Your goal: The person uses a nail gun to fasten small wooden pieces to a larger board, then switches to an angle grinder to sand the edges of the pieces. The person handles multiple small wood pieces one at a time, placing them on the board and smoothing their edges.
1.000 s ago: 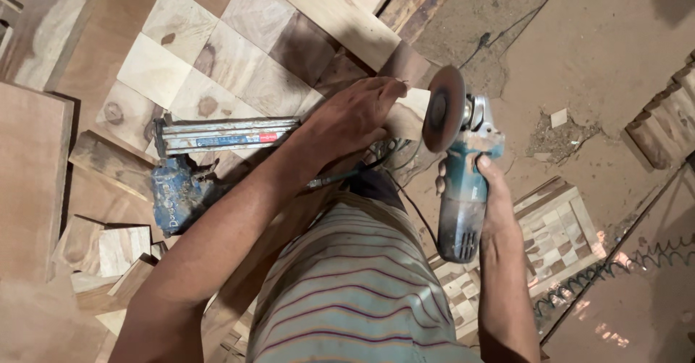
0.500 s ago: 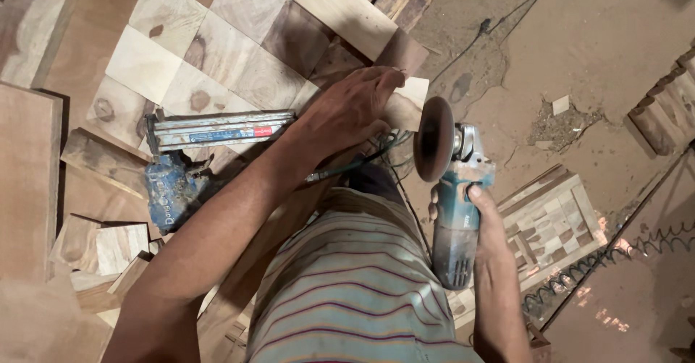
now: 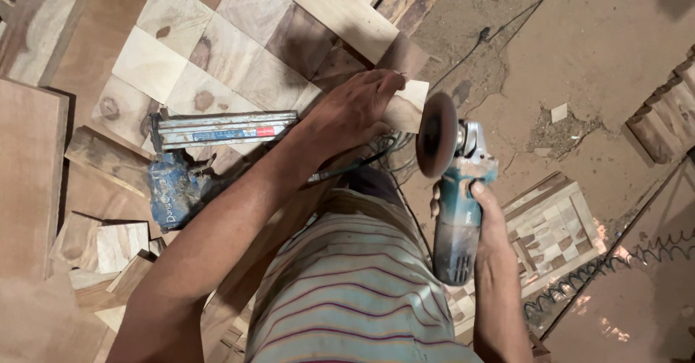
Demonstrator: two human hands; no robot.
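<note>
Our left hand pinches the small wood block just left of the sanding disc; our right hand wraps the angle grinder.

The wood block is a small, pale, flat piece with a darker patch near one edge. It is gripped at its left end by the left hand, with its right end sticking out bare, just beside the disc. The grinder has a teal body, grey and dusty toward the rear, held in the right hand. Its round brown disc stands on edge, facing the block's free end.
</note>
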